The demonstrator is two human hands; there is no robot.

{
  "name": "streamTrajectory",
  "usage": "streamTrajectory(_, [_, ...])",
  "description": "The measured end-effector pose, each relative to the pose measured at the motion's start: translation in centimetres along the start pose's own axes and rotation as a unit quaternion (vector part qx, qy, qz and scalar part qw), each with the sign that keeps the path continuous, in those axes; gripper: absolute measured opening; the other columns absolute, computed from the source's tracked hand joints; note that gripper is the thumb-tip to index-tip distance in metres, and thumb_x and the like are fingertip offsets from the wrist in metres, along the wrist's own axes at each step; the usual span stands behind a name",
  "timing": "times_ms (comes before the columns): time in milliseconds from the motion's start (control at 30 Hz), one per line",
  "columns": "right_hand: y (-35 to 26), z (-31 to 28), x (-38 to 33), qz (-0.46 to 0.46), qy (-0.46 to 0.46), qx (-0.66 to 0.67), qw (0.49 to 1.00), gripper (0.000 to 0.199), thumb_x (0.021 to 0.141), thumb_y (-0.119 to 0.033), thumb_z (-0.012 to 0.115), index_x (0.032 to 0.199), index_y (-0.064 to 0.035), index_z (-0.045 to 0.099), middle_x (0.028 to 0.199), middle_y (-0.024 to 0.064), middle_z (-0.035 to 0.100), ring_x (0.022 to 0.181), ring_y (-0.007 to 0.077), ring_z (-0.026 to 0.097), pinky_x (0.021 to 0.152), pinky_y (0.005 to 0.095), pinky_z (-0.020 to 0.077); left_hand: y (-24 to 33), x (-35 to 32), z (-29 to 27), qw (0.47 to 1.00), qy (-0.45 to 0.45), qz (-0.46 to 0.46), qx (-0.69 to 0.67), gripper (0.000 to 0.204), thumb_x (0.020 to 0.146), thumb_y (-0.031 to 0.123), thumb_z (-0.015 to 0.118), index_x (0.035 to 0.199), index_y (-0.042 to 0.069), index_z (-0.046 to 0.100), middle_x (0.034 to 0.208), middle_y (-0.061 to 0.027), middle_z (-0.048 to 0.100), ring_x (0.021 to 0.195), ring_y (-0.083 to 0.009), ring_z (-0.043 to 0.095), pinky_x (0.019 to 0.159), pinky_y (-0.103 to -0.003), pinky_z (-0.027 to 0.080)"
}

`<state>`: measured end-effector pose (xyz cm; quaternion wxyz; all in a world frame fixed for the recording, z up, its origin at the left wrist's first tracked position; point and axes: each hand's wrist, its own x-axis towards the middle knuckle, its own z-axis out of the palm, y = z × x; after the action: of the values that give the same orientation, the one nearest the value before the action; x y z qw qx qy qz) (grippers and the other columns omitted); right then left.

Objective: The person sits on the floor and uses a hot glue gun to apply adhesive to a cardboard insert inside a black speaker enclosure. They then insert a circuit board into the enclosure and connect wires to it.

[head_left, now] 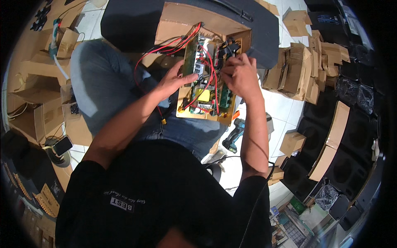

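Note:
An open amplifier module [226, 108], a gold-coloured metal plate carrying green circuit boards, rests tilted on my lap against a black speaker cabinet [128, 22]. My left hand [171, 84] grips its left edge, thumb over the boards and fingers at the side. At the module's upper right, my right hand [242, 77] is closed in a pinch beside a black part and some cables; what sits between the fingertips is hidden. Red and black wires [182, 41] run from the cabinet's opening across to the boards. A yellow transformer [203, 95] shows near the middle.
A teal cordless drill [234, 136] lies on the tiled floor to the right. Cardboard boxes [289, 70] and black speaker cabinets [295, 173] stand further right. Left of my knee are a teal glue-gun-like tool [53, 43], a clear bin [70, 105] and an open carton [35, 103].

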<state>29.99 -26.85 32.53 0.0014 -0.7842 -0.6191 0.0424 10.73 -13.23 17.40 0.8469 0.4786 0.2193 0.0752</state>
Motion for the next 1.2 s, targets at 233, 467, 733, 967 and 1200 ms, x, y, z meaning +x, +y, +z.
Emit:
streamTrajectory(233, [-0.5,-0.4,0.4,0.003,-0.021,-0.016,1.000,0.009,0.073,-0.022,0.078,0.081,-0.0184,0.080,0.090,-0.0058,0.067,0.101,0.0221,0.055,0.092,0.0436,0.0382,0.5,-0.4,-0.1,0.993,-0.051,0.001,-0.108,0.080,0.087,0.025,0.085,0.149,0.004,0.039,0.129,-0.0078,0.062,0.117,-0.0165,0.060,0.104,-0.034,0.048])
streamTrajectory(467, [-1.1,-0.2,1.3,0.004,-0.044,-0.028,0.999,0.008,0.071,-0.018,0.079,0.077,-0.0150,0.077,0.087,-0.0055,0.066,0.095,0.0226,0.054,0.089,0.0413,0.0386,2.1,-0.4,0.3,0.984,-0.061,-0.031,-0.167,0.083,0.087,0.017,0.085,0.151,0.006,0.034,0.129,-0.0075,0.061,0.120,-0.0169,0.059,0.105,-0.036,0.047])
streamTrajectory(733, [-1.4,-0.3,2.0,-0.010,-0.059,0.017,0.998,0.014,0.065,-0.009,0.079,0.078,-0.0107,0.073,0.087,-0.0009,0.064,0.095,0.0240,0.054,0.087,0.0403,0.0388,2.3,-0.1,-0.1,0.969,-0.093,-0.070,-0.218,0.081,0.087,0.007,0.083,0.152,0.009,0.034,0.129,-0.0048,0.059,0.118,-0.0151,0.059,0.100,-0.035,0.053])
streamTrajectory(967, [-1.5,-0.5,2.4,0.007,-0.059,0.012,0.998,0.014,0.068,-0.010,0.080,0.081,-0.0103,0.074,0.090,-0.0005,0.066,0.096,0.0243,0.056,0.088,0.0393,0.0390,2.6,0.3,0.1,0.977,-0.075,-0.035,-0.196,0.079,0.085,0.006,0.085,0.148,0.007,0.038,0.126,-0.0038,0.060,0.117,-0.0144,0.059,0.100,-0.035,0.052])
streamTrajectory(1200, [-2.9,-1.9,-0.4,0.138,0.147,0.072,0.977,0.023,0.075,-0.008,0.080,0.098,-0.0120,0.079,0.095,0.0006,0.070,0.093,0.0222,0.061,0.086,0.0373,0.0403,1.5,0.2,-0.7,0.987,-0.059,-0.062,-0.135,0.082,0.089,0.017,0.084,0.153,0.006,0.034,0.129,-0.0053,0.058,0.117,-0.0151,0.059,0.104,-0.035,0.048])
